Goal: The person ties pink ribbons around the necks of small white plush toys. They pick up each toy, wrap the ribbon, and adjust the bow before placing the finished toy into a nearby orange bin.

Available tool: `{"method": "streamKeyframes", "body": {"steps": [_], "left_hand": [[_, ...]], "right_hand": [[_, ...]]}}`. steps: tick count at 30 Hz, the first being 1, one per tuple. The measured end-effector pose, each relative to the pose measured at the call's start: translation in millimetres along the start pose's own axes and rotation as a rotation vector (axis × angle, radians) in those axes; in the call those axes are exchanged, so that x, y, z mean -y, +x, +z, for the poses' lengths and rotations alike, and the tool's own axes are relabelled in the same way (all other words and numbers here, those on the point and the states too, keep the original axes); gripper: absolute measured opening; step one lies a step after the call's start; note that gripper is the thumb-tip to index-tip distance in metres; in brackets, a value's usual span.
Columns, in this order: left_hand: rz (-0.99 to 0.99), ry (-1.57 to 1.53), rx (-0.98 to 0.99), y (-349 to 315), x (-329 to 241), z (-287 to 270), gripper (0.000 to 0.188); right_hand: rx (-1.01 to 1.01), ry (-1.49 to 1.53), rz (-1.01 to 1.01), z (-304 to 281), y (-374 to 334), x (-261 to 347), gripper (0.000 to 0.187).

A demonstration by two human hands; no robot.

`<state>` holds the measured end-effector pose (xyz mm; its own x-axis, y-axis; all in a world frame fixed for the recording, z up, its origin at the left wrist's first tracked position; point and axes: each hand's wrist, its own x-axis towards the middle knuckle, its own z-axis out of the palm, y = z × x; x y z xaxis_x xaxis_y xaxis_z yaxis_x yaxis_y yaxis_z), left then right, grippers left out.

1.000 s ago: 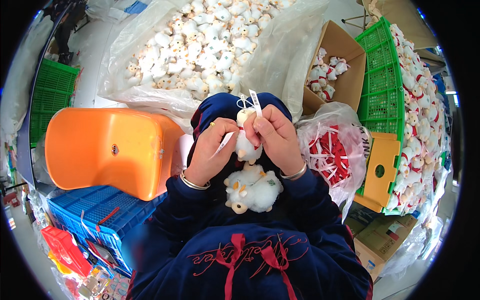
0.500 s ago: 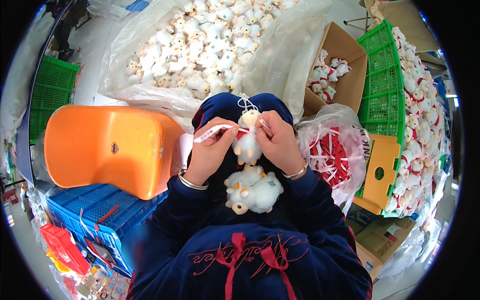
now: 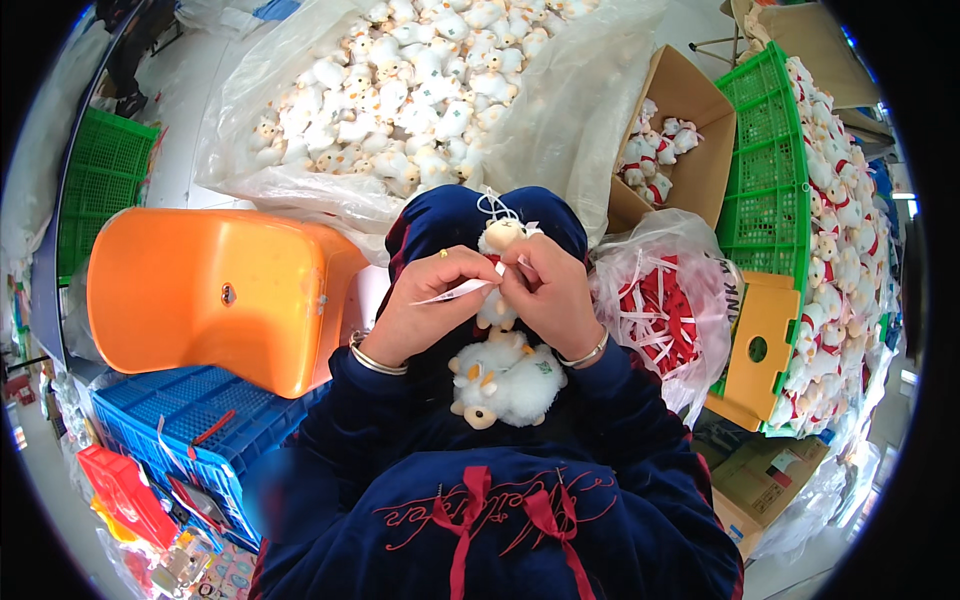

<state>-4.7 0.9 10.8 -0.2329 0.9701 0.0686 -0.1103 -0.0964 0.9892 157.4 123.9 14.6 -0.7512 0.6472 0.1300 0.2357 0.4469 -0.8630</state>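
Your two hands meet over the white toy (image 3: pixel 502 236) on your lap.
In the head view, your left hand (image 3: pixel 425 305) is clamped on a ribbon (image 3: pixel 452 294) by thumb and fingertips, its pale end sticking out leftward; your right hand (image 3: pixel 550 300) is pinched on the ribbon too, the fingertips touching or nearly so, just below the toy's head. The toy lies between your hands, partly hidden by them, its string loop (image 3: pixel 492 204) beyond the head. Nearer you, a second toy (image 3: pixel 510 384) lies on your lap; a clear bag (image 3: pixel 625 245) of red ribbons is at your right.
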Motion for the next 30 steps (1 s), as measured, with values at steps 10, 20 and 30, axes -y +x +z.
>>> {"method": "streamKeyframes", "body": {"steps": [10, 20, 30], "left_hand": [[-0.320, -0.228, 0.008, 2.1, -0.6, -0.4, 0.010], [-0.338, -0.027, -0.129, 6.7, -10.4, 13.8, 0.010], [-0.162, 0.097, -0.202, 9.3, 7.9, 22.6, 0.007]], "right_hand": [[-0.092, 0.095, -0.013, 13.8, -9.2, -7.6, 0.014], [0.016, 0.076, 0.039, -6.6, -0.2, 6.2, 0.011], [0.172, 0.214, 0.228, -23.6, 12.6, -0.7, 0.015]]}}
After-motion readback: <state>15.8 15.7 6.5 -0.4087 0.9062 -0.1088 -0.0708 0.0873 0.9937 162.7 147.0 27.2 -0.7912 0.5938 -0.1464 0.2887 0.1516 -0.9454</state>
